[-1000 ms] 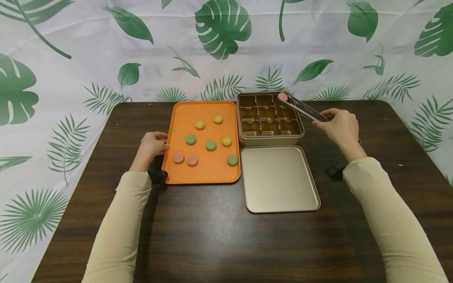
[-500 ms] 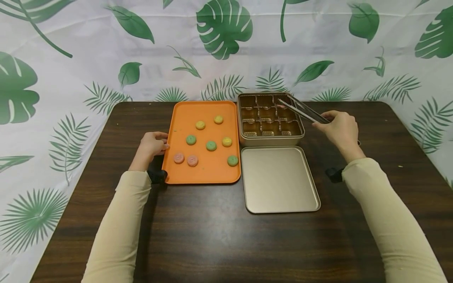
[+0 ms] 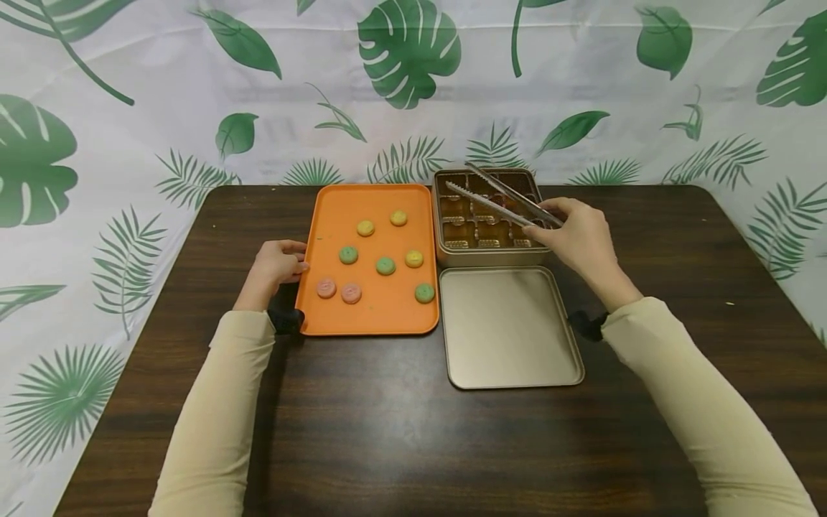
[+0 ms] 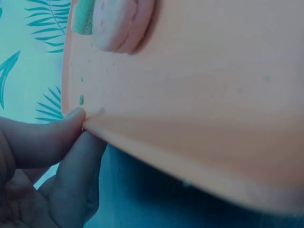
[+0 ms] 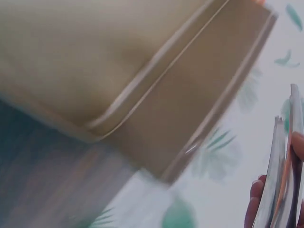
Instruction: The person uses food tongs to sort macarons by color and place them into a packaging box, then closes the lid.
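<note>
My left hand point(image 3: 273, 267) pinches the left rim of an orange tray point(image 3: 381, 316) between thumb and finger, as the left wrist view shows. Pink macarons point(image 3: 352, 293), green macarons point(image 3: 385, 266) and yellow macarons point(image 3: 365, 227) lie scattered on that tray. Metal tongs point(image 3: 491, 205) are held in my right hand point(image 3: 581, 233), their arms spread with nothing between the tips. They hang over a gold square tin point(image 3: 496, 257) whose brown insert point(image 3: 456, 231) is divided into compartments. The tongs partly hide the tin's far right compartments.
The tin's flat gold lid point(image 3: 512, 327) lies on the dark wooden table point(image 3: 362, 416), just in front of the tin and right of the tray. A leaf-patterned white cloth point(image 3: 291, 86) hangs behind the table's far edge.
The pink macaron held over the tin's far right corner has been let go there. My right hand has then carried the spread tongs leftward across the tin. My left hand stays put.
</note>
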The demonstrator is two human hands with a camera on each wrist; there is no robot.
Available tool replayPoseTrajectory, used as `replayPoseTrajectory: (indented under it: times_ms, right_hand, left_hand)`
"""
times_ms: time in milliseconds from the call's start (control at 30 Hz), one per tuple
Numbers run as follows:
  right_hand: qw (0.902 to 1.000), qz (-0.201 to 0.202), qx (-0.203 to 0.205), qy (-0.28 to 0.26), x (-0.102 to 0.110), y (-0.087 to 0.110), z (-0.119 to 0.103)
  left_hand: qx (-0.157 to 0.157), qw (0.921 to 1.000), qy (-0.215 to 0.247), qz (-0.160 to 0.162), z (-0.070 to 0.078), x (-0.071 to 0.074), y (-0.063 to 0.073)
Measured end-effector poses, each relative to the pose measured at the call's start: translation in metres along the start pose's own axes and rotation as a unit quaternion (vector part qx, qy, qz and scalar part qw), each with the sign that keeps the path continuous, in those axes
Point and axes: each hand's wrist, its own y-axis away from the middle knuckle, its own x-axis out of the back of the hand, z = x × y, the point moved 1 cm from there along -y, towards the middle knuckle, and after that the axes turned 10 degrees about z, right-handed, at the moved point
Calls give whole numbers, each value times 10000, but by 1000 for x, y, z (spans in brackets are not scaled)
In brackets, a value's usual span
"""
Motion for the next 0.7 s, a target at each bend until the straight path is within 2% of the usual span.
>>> replayPoseTrajectory:
  times_ms: [167, 333, 500, 700]
  right_hand:
    - [9983, -130, 551, -163, -7, 16, -30]
    - [9934, -372, 1051, -256, -22, 32, -50]
    - [9869, -784, 1404, -93, -38, 46, -64]
    - [9780, -995, 1828, 113, -58, 59, -73]
  left_hand:
    - [34, 10000, -25, 16, -1, 0, -1]
    - [45, 10000, 2, -2, -2, 0, -2]
    - [47, 10000, -7, -14, -2, 0, -2]
    - [6, 10000, -2, -29, -2, 0, -3]
